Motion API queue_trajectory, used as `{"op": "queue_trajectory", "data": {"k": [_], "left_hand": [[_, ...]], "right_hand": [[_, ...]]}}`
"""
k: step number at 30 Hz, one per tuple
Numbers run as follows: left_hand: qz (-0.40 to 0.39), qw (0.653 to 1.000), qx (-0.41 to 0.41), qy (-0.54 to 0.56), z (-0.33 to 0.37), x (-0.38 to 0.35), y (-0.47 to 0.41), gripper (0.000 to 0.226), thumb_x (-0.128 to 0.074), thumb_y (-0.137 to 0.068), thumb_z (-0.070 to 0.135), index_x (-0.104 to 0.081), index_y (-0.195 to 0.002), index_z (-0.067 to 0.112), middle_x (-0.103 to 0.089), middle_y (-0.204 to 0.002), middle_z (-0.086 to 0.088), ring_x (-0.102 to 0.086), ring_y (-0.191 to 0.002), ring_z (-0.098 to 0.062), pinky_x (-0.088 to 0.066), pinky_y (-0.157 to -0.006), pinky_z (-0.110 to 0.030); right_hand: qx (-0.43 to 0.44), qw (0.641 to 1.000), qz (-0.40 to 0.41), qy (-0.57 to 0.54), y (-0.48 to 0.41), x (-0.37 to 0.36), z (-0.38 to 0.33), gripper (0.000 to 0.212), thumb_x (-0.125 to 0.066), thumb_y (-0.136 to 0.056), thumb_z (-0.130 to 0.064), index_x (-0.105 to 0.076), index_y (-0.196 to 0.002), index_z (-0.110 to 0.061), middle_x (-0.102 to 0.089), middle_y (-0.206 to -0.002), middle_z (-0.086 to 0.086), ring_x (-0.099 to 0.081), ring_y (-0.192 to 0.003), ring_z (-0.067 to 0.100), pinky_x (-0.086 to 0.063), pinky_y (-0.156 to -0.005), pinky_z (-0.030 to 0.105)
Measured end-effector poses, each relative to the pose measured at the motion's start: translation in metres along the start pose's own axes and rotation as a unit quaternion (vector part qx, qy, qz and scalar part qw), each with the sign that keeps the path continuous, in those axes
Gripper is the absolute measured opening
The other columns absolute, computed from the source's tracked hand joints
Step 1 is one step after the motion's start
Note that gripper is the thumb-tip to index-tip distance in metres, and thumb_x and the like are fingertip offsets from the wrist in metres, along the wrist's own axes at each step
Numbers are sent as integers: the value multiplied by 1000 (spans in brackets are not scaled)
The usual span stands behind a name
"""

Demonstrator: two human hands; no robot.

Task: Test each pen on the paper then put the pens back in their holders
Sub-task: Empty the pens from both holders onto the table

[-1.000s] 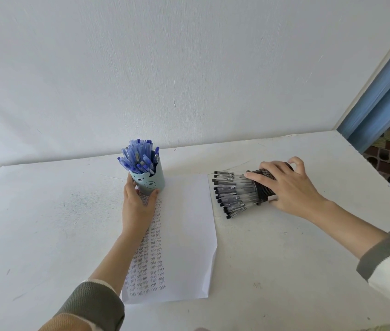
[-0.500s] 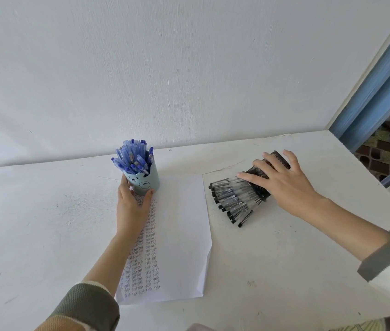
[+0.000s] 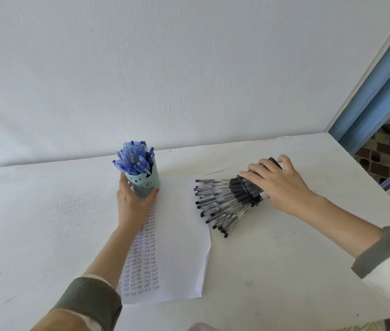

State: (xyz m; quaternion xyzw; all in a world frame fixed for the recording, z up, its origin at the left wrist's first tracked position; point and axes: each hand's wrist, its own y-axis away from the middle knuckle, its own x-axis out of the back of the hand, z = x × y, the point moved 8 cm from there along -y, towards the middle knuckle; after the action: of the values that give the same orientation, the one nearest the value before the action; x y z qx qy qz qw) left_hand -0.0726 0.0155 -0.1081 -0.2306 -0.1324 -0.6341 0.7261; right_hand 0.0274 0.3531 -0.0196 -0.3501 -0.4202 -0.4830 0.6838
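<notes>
Gripping the blue holder (image 3: 146, 181) with our left hand (image 3: 133, 201), we are steadying it on the paper (image 3: 182, 237). Our right hand (image 3: 278, 185) is clasping the black holder (image 3: 251, 186), tipped beside the paper, black pens (image 3: 220, 204) spilling toward it.

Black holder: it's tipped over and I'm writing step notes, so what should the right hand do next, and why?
Probably tilt the black holder back upright. It lies on its side under the right hand, its black pens fanned half out onto the table and the paper edge, while the left hand steadies the upright blue holder.
</notes>
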Motion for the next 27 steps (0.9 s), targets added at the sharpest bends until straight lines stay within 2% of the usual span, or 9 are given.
{"op": "queue_trajectory", "data": {"k": [4,7,10,13,15,18,20,22,27], "left_hand": [[-21,998,-14,57,5,4,-7,96,-83,-75,28,-21,-147,28,-42,-143,0,-41,-130,-17,-42,-103,-39],[-46,996,4,75,8,8,-14,72,-83,-75,25,-37,-131,23,-55,-129,0,-51,-123,-16,-50,-97,-42],[-51,998,-5,47,7,16,-16,70,-84,-74,30,-39,-127,22,-54,-130,0,-50,-126,-20,-48,-96,-39],[-47,997,-21,51,4,35,-14,75,-86,-70,33,-40,-127,23,-54,-130,1,-52,-123,-20,-49,-99,-44],[-46,997,-23,57,1,52,-14,74,-87,-69,27,-40,-127,26,-55,-129,3,-55,-119,-19,-50,-98,-43],[-19,999,-31,24,-6,94,-11,72,-87,-70,20,-41,-125,26,-55,-128,3,-57,-114,-18,-52,-90,-37],[10,999,-32,-29,-14,126,-9,74,-86,-70,15,-41,-128,18,-52,-128,-1,-54,-110,-18,-47,-84,-29],[36,992,-54,-106,-20,158,-6,77,-85,-70,9,-40,-133,8,-50,-128,-8,-50,-110,-18,-41,-88,-26],[13,947,-145,-286,-37,196,2,90,-82,-66,-5,-38,-143,9,-44,-141,-12,-41,-126,-35,-38,-107,-46]], "right_hand": [[-9,1000,-12,19,2,-3,3,92,-87,-39,1,-63,-125,-21,-64,-111,4,-60,-100,30,-28,-88,46],[-10,999,-12,42,2,-10,4,89,-88,-38,-4,-64,-122,-21,-64,-108,5,-59,-102,31,-29,-90,46],[-15,995,-66,77,-3,-10,2,96,-88,-36,-9,-62,-127,-21,-63,-116,12,-54,-118,38,-24,-98,52],[-21,988,-116,100,-5,-11,-2,91,-74,-74,-19,-26,-151,-26,-35,-149,14,-17,-146,39,2,-107,55],[-52,983,-146,100,-7,-14,7,83,-63,-85,-19,-16,-153,-28,-24,-155,10,-6,-148,36,4,-112,55],[-136,987,-78,21,-16,0,22,84,-66,-82,-22,-20,-151,-34,-30,-153,2,-16,-146,31,-7,-112,50],[-174,984,1,-40,-24,8,29,94,-79,-68,-18,-30,-147,-34,-44,-144,4,-31,-138,33,-13,-109,47],[-174,974,73,-127,-36,12,22,102,-90,-53,-17,-38,-140,-29,-54,-132,9,-45,-126,35,-16,-105,46],[-136,922,160,-325,-64,36,-32,95,-92,-58,-36,-45,-138,-19,-58,-130,6,-51,-121,30,-25,-99,44]]}}
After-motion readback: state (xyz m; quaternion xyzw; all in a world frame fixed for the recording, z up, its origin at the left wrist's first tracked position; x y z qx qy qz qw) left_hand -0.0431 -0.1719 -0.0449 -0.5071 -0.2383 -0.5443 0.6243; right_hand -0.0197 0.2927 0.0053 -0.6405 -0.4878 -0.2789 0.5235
